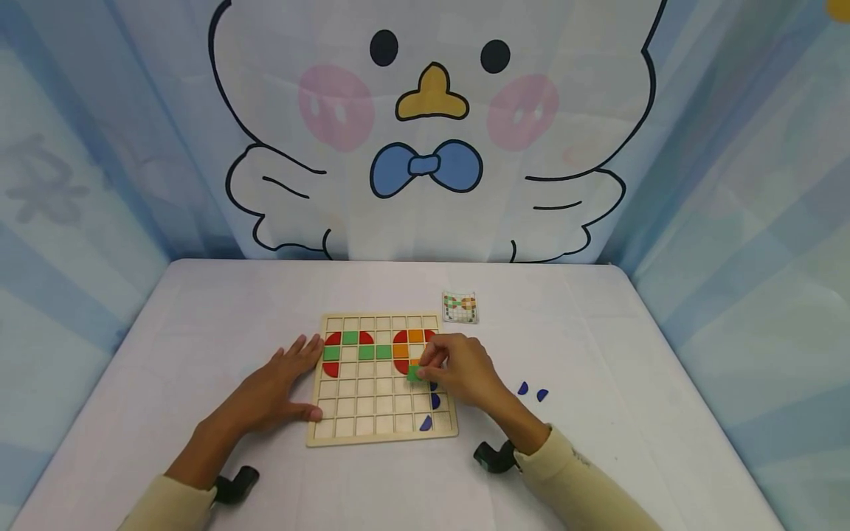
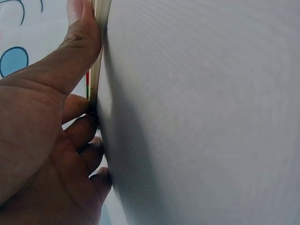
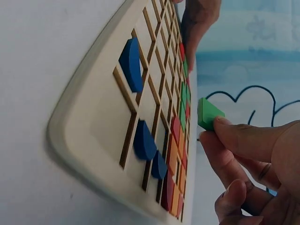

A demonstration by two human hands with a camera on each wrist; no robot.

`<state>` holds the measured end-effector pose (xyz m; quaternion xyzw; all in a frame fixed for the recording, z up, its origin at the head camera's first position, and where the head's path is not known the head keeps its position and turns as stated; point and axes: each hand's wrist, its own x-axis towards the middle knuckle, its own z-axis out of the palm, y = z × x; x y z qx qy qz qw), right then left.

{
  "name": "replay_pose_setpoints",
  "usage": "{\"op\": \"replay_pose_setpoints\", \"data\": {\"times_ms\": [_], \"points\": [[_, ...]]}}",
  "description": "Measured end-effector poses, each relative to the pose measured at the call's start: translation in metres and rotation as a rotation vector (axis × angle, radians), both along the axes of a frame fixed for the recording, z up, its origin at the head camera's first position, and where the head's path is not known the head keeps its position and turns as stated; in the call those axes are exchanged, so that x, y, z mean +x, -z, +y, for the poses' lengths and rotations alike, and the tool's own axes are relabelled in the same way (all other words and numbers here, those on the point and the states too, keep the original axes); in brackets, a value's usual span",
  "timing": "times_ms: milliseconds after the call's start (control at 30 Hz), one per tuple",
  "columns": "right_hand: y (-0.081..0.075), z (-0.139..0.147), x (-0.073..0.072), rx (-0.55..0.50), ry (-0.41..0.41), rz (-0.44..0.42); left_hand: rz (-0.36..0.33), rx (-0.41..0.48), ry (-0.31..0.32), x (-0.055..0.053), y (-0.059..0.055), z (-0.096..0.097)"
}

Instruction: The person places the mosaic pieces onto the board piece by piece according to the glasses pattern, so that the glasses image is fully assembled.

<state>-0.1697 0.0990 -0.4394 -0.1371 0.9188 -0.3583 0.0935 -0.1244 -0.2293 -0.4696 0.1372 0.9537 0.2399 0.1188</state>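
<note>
My right hand (image 1: 465, 369) pinches a green square tile (image 3: 208, 114) between thumb and fingertip, held above the right part of a wooden grid board (image 1: 372, 435). On the left, my left hand (image 1: 282, 383) touches the board's left edge, with the fingers spread toward its upper corner and the thumb lower down. Green square tiles (image 1: 367, 352), red quarter-round tiles (image 1: 331, 369) and orange square tiles (image 1: 401, 351) fill cells in the upper rows. Three blue half-round pieces (image 3: 145, 140) lie at the board's lower right. My right fingers hide some cells.
Behind the board lies a small pattern card (image 1: 460, 307). Two more blue half-round pieces (image 1: 523, 388) lie on the white table (image 1: 564, 317) to the right of my right hand. A printed curtain (image 1: 425, 221) hangs beyond the table's far edge.
</note>
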Motion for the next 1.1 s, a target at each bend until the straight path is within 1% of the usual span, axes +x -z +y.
{"op": "replay_pose_setpoints", "data": {"times_ms": [233, 400, 600, 700, 833, 967, 1100], "points": [[0.001, -0.031, -0.005, 0.000, -0.072, 0.059, 0.010, 0.001, 0.000, 0.001, -0.002, 0.001], [0.001, -0.052, -0.011, 0.024, -0.110, 0.071, 0.009, 0.002, 0.006, 0.001, -0.002, 0.000], [0.003, -0.075, -0.018, 0.057, -0.174, 0.122, 0.006, 0.001, 0.009, 0.000, 0.000, -0.002], [0.004, -0.087, -0.020, 0.078, -0.193, 0.121, 0.012, 0.007, 0.016, 0.000, -0.001, -0.001], [0.005, -0.100, -0.023, 0.136, -0.196, 0.117, 0.018, 0.017, 0.023, 0.001, -0.001, -0.001], [0.006, -0.109, -0.026, 0.180, -0.193, 0.102, 0.017, 0.019, 0.023, 0.001, -0.001, -0.001], [0.005, -0.114, -0.026, 0.221, -0.207, 0.080, 0.015, 0.018, 0.017, 0.001, 0.000, -0.003]]}}
